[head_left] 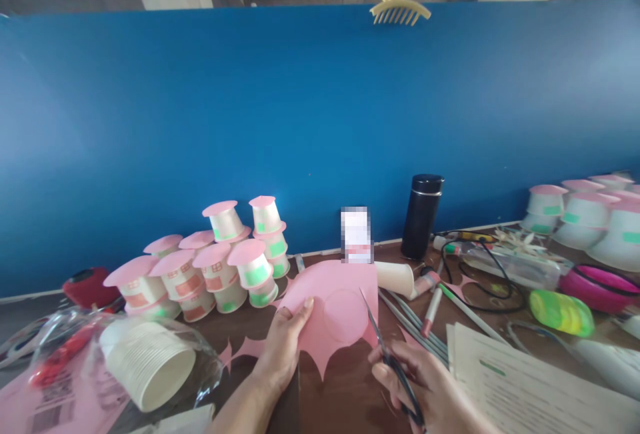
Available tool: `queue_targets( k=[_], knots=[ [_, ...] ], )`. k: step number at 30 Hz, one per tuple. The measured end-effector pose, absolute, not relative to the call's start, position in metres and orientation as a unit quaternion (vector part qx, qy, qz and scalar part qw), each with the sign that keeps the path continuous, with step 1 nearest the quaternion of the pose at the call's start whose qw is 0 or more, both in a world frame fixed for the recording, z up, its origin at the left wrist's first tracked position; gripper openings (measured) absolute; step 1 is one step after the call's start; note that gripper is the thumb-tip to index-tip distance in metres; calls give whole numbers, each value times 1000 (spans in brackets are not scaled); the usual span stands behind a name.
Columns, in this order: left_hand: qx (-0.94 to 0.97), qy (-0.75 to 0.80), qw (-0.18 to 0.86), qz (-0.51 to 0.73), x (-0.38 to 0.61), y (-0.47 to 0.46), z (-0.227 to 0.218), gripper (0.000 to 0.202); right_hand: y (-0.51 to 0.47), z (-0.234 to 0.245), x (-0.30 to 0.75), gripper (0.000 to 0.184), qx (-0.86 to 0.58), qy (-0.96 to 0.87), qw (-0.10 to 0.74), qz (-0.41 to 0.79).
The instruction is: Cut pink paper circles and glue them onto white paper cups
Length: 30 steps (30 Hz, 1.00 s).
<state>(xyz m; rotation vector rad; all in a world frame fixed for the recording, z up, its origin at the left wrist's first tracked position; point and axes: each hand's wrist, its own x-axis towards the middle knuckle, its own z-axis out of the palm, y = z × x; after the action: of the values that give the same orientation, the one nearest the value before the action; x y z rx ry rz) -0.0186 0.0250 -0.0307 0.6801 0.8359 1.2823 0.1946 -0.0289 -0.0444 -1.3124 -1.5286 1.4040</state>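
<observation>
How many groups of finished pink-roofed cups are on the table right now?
2: one pile left of the pink paper, beyond the left hand; one cluster at the far right edge. More may lie out of frame.

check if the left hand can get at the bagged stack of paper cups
Probably yes: the paper cups lie close beside the left hand, nothing between, but it holds the pink paper.

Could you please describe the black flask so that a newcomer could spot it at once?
Follow the blue wall along the back of the table to just right of centre, beyond the pink paper that the left hand holds and the scissors in the right hand. The black flask stands upright there, the only tall dark cylinder among pale paper cups.
</observation>
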Motion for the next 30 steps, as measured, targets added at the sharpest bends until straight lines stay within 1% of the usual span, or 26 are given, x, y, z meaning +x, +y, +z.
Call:
queue_targets(
  k=[6,11,16,20,26,30],
  knots=[
    [303,358,675,569,-19,26,-31,37,-28,-49,193,37,-517,-586,351,517],
    [301,359,675,570,-20,27,-31,36,-28,-50,194,38,-503,-568,352,548],
    [301,374,666,571,-22,27,-29,40,-28,-49,194,36,-496,-581,357,537],
    [307,383,660,569,-25,27,-29,39,-29,-47,194,33,-485,-581,349,552],
    [300,407,639,579,-30,31,-37,31,-29,-41,194,30,-504,-587,323,544],
    [304,406,637,581,-32,33,-39,29,-30,-39,194,29,-514,-580,309,552]
  ],
)
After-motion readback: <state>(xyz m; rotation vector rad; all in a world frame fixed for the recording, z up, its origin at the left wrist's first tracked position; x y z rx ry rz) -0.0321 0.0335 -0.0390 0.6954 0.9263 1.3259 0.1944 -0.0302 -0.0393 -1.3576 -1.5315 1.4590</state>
